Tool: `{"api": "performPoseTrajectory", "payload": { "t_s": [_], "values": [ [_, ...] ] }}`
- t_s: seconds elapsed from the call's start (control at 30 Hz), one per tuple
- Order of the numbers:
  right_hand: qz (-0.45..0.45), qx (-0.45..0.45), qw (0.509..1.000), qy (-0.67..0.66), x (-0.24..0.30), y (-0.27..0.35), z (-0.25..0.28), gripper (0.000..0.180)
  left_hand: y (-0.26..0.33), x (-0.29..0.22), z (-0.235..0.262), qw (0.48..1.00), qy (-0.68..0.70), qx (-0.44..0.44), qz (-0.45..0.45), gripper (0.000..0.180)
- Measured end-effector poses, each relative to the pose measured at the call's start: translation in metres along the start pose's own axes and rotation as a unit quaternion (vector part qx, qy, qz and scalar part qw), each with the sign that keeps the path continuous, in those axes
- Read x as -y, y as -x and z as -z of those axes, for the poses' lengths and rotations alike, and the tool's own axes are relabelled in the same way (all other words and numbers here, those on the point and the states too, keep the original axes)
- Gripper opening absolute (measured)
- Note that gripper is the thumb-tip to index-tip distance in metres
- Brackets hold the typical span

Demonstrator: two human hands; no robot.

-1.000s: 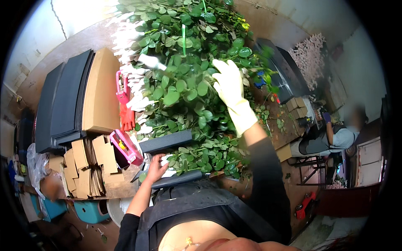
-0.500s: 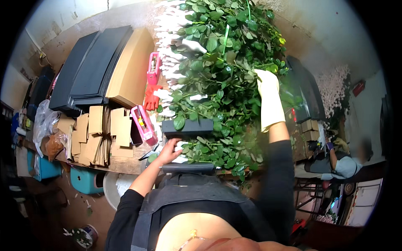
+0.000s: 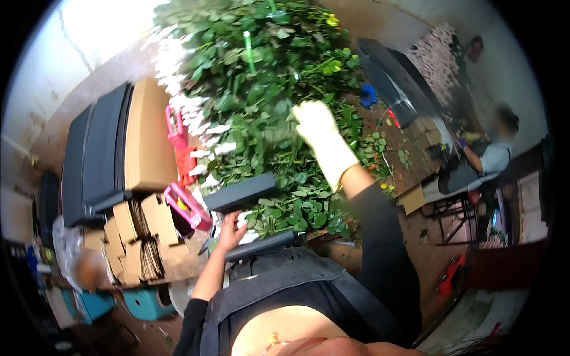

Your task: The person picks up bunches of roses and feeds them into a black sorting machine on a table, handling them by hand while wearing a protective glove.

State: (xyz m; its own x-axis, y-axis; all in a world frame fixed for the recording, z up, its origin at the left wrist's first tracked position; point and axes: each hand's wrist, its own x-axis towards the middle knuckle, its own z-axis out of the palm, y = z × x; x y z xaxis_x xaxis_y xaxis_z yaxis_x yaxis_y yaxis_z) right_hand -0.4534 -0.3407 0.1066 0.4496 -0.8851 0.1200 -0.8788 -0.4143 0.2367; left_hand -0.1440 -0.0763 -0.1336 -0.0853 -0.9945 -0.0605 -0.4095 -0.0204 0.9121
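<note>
My bare left hand rests beside the white-sleeved flower heads of a leafy bunch, fingers loosely apart. A long dark block lies just beyond it, and a dark padded edge runs on the near side. My right hand, in a cream rubber glove, reaches over the large heap of leafy, rose-like stems. Its fingers look spread and slightly bent, and I see nothing in them. Fingertips of both hands are partly hidden. White-covered heads line the heap's left side.
Left on the table are stacked dark boards, tan cardboard, folded cardboard pieces, two pink tape dispensers and a red glove. A blue cloth-like item lies right. A co-worker sits far right.
My view has swung to the right. My right hand has moved left and nearer, from the heap's right edge to over its leaves. My left hand stays by the same flower heads.
</note>
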Motion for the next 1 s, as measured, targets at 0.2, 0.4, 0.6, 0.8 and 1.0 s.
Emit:
{"api": "performPoseTrajectory", "payload": {
  "t_s": [0.2, 0.4, 0.6, 0.8, 1.0],
  "values": [
    [0.026, 0.267, 0.951, -0.155, 0.059, 0.06, -0.041, 0.023, 0.0, 0.02, -0.004, 1.0, 0.003, 0.01, 0.026, 0.057],
    [-0.044, 0.073, 0.985, -0.149, 0.056, -0.022, -0.103, 0.021, 0.002, 0.011, -0.002, 0.999, 0.028, 0.01, 0.038, 0.056],
    [-0.058, 0.023, 0.987, -0.146, 0.053, -0.076, -0.158, 0.018, -0.001, 0.004, 0.001, 0.998, 0.035, 0.021, 0.057, 0.057],
    [0.068, 0.081, 0.968, -0.226, 0.023, -0.052, -0.142, 0.034, 0.004, -0.002, 0.004, 0.998, -0.024, 0.019, 0.047, 0.055],
    [0.066, -0.008, 0.96, -0.27, 0.003, -0.063, -0.023, 0.029, 0.008, 0.018, -0.003, 0.999, -0.01, -0.003, 0.039, 0.056]
  ]
}}
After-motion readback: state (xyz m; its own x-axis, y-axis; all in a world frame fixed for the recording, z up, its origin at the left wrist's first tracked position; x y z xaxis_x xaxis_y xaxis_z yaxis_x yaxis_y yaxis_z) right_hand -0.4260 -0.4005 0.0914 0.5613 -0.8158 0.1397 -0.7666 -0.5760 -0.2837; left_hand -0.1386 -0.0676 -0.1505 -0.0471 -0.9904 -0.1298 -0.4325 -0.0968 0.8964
